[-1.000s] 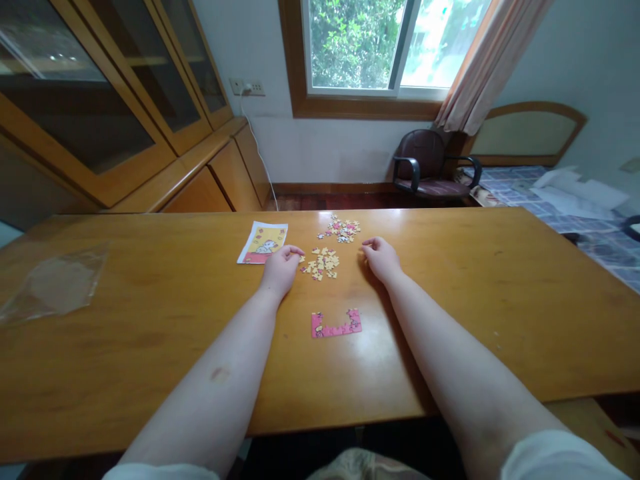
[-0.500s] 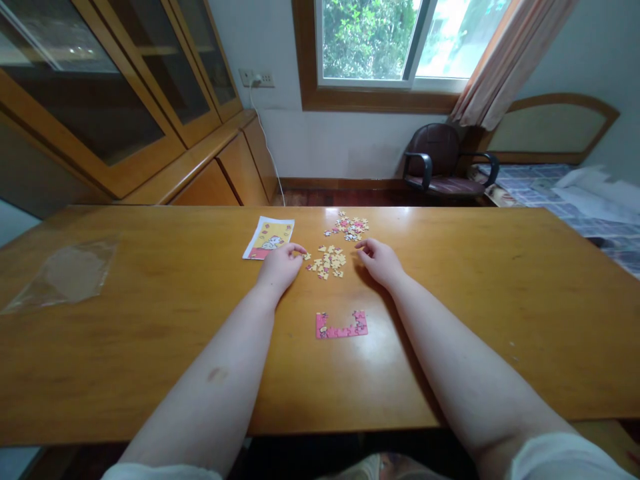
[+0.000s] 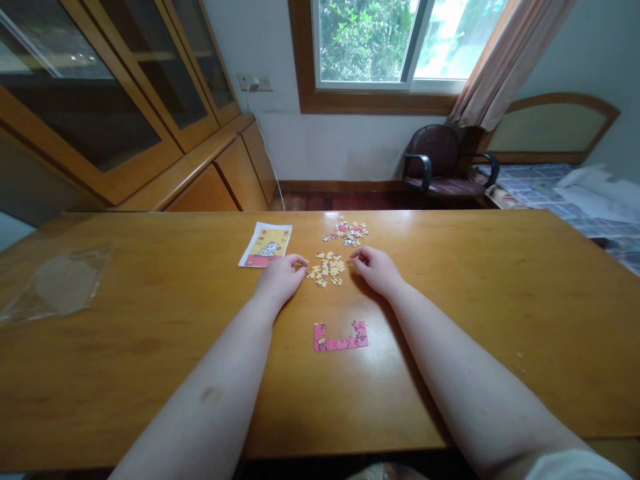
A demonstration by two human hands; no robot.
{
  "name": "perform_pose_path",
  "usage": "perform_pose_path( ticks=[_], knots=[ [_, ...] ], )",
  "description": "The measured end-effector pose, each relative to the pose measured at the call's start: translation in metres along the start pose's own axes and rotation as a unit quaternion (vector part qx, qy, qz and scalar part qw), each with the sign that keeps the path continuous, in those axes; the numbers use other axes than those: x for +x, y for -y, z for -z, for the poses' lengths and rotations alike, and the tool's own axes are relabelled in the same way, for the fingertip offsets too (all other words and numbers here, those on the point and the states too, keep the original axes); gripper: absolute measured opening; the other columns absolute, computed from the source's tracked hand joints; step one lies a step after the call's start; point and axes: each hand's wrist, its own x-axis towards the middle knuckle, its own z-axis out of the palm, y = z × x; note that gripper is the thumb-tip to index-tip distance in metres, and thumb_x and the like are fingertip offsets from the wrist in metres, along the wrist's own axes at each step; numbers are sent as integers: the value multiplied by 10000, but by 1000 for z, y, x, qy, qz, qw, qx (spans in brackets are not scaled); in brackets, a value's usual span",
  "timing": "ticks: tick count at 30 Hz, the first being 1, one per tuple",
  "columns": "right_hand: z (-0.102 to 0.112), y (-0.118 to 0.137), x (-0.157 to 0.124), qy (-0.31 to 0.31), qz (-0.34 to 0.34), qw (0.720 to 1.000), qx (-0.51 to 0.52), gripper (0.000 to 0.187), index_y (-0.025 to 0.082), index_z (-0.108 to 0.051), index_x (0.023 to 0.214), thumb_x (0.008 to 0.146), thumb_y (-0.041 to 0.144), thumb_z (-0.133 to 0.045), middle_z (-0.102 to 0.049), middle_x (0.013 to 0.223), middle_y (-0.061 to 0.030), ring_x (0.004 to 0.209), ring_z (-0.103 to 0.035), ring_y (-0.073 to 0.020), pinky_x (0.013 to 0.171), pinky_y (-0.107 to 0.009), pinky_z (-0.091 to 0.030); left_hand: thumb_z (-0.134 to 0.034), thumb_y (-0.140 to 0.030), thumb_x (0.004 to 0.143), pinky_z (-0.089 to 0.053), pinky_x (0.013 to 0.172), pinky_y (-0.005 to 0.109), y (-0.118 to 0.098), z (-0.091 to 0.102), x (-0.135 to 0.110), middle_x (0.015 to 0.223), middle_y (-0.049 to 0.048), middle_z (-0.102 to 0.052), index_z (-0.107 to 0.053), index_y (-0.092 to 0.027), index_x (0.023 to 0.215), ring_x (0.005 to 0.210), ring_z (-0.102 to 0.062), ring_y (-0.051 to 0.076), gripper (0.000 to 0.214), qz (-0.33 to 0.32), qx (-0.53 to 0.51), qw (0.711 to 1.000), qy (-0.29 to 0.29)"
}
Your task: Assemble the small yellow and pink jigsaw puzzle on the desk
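My left hand (image 3: pixel 281 277) rests at the left edge of a loose group of yellow puzzle pieces (image 3: pixel 327 268), thumb and fingertips closed on a small yellow puzzle piece, mostly hidden. Across the group, my right hand (image 3: pixel 376 267) is bent with its thumb and forefinger slightly apart at the pieces' right edge; nothing shows between them. Nearer to me lies a joined pink puzzle section (image 3: pixel 341 344), a U-shaped strip with its gap facing away. Behind the yellow group is a pile of pink and white puzzle pieces (image 3: pixel 353 231).
A picture card (image 3: pixel 267 241) with a white cartoon animal on yellow and pink lies beyond my left hand. A clear plastic bag (image 3: pixel 67 280) is flat on the wooden table (image 3: pixel 475 300) at far left. An office chair (image 3: pixel 440 163) stands beyond the table.
The view has tilted up slightly, so the table things sit lower. My left fingertips have closed over the yellow piece at the group's edge. My right hand has come slightly closer to the yellow pieces.
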Motion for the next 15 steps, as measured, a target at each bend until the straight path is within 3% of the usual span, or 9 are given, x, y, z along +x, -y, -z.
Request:
perform_pose_path(
  ticks=[15],
  knots=[
    [0,1,0,9,3,1000,-14,159,211,-663,906,825,263,-536,-665,778,2,660,-554,-132,627,-249,-383,-559,-351,769,-294,516,251,-1,-12,2,506,-52,-441,-682,-205,816,511,-444,137,197,1,-118,993,-31]
  ],
)
